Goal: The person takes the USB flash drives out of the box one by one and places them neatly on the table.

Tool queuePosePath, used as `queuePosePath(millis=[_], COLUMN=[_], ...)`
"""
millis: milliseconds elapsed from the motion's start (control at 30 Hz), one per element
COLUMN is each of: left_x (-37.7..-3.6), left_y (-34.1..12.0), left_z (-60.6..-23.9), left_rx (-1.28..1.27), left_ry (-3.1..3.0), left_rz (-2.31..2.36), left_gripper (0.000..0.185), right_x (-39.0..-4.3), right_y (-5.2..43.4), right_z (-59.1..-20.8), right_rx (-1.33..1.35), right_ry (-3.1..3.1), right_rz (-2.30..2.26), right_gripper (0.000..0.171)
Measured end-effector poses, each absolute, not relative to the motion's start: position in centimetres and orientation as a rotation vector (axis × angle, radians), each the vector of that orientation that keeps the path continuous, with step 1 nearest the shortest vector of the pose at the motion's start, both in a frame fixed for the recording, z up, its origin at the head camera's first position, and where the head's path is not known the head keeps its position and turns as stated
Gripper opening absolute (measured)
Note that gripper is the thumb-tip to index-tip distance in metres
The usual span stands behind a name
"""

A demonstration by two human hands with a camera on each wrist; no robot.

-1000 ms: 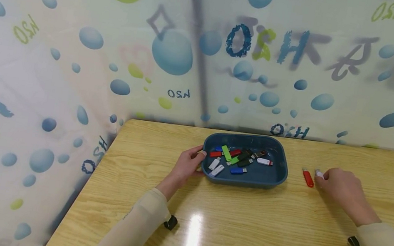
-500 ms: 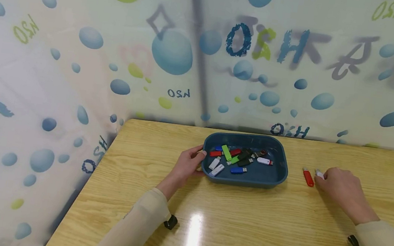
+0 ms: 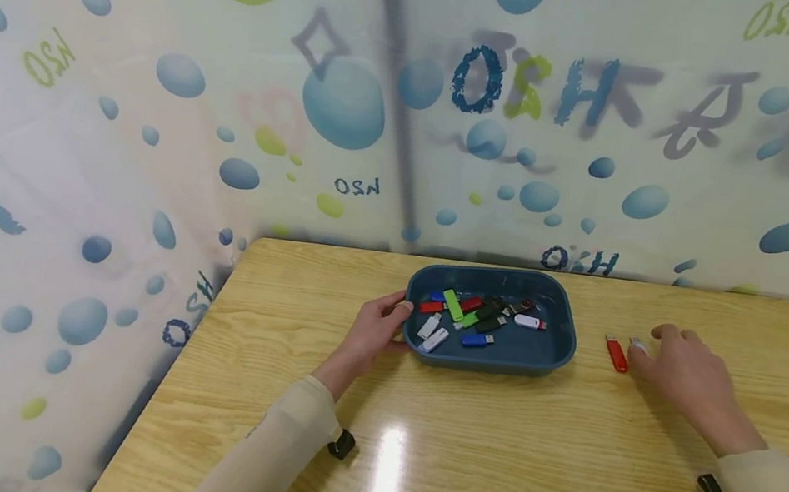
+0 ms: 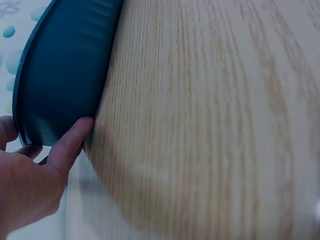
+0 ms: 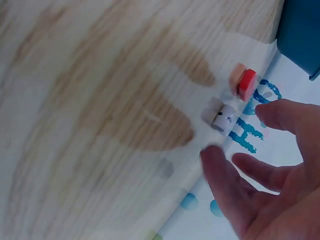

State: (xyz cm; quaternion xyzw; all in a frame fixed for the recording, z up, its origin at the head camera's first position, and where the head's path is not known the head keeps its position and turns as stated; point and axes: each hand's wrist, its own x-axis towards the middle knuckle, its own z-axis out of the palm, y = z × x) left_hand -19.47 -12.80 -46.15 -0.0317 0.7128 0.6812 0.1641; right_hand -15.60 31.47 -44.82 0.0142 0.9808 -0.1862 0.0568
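My left hand [image 3: 377, 326] grips the left end of a dark blue plastic bin [image 3: 483, 367], thumb at the rim and fingers along the outer wall. In the left wrist view a fingertip lies low against the bin [image 4: 65, 75]. Several USB sticks are inside, among them a bright green one [image 3: 453, 306], a blue one [image 3: 477, 341] and a white one [image 3: 528, 322]. Right of the bin, a red USB stick [image 3: 616, 354] lies on the table beside a white USB stick [image 5: 225, 119]. My right hand [image 3: 688, 378] hovers by the white stick, its fingers spread apart from it.
The wooden table [image 3: 485, 461] meets a patterned wall sheet [image 3: 338, 213] at its back edge, close behind the bin. Another patterned sheet [image 3: 63, 233] stands along the left side. A black strap piece [image 3: 712, 490] shows at the right wrist.
My right hand's fingers have opened and let go of the white USB stick, which stays beside the red one. The left hand and the bin have not moved.
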Motion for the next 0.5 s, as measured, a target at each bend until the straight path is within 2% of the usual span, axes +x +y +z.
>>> queuePosePath(millis=[67,167,500], left_x=[-19.4,-19.4,-19.4], left_y=[-12.8,-12.8,-12.7], left_z=[-46.2,-46.2,-46.2], left_rx=[-0.089,-0.091,-0.114], left_ry=[2.031,2.040,2.062], left_rz=[1.945,1.950,1.946], left_gripper=[0.053,0.052,0.050], right_x=[-15.3,-15.1,-15.2], right_y=[31.2,30.3,25.5], right_z=[-44.7,-44.3,-42.5], right_rx=[0.046,0.022,-0.302], right_ry=[3.007,3.083,3.341], right_rz=[-0.569,-0.604,-0.644], right_gripper=[0.065,0.065,0.050])
